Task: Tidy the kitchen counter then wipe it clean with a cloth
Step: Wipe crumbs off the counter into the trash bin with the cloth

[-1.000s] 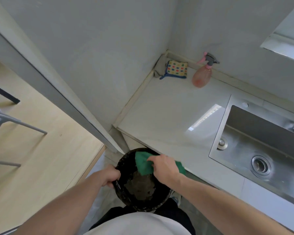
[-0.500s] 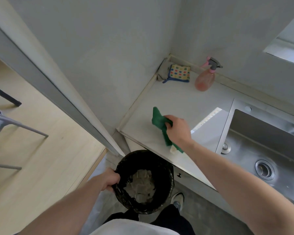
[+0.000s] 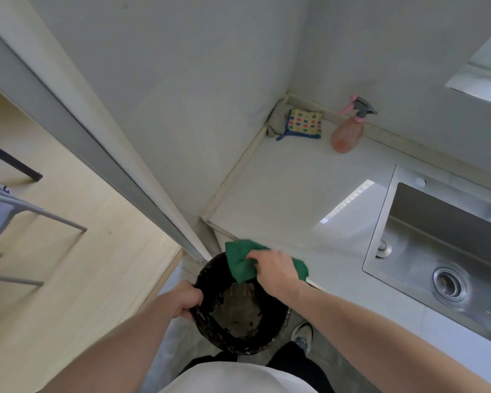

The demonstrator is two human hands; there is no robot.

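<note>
My right hand (image 3: 272, 270) grips a green cloth (image 3: 240, 263) at the front edge of the pale kitchen counter (image 3: 284, 194); the cloth hangs over the rim of a black-lined trash bin (image 3: 238, 341). My left hand (image 3: 186, 303) clasps the bin's left rim and holds the bin just below the counter's edge. Crumpled waste lies in the bottom of the bin.
A dotted sponge cloth (image 3: 305, 123) and a pink spray bottle (image 3: 347, 131) stand in the counter's back corner. A steel sink (image 3: 442, 251) lies to the right. A wall panel and door frame (image 3: 102, 154) rise on the left, chair legs (image 3: 40, 217) beyond.
My right hand has swept the green cloth from the middle of the counter back to its front edge, over the bin. The bin stays in my left hand.
</note>
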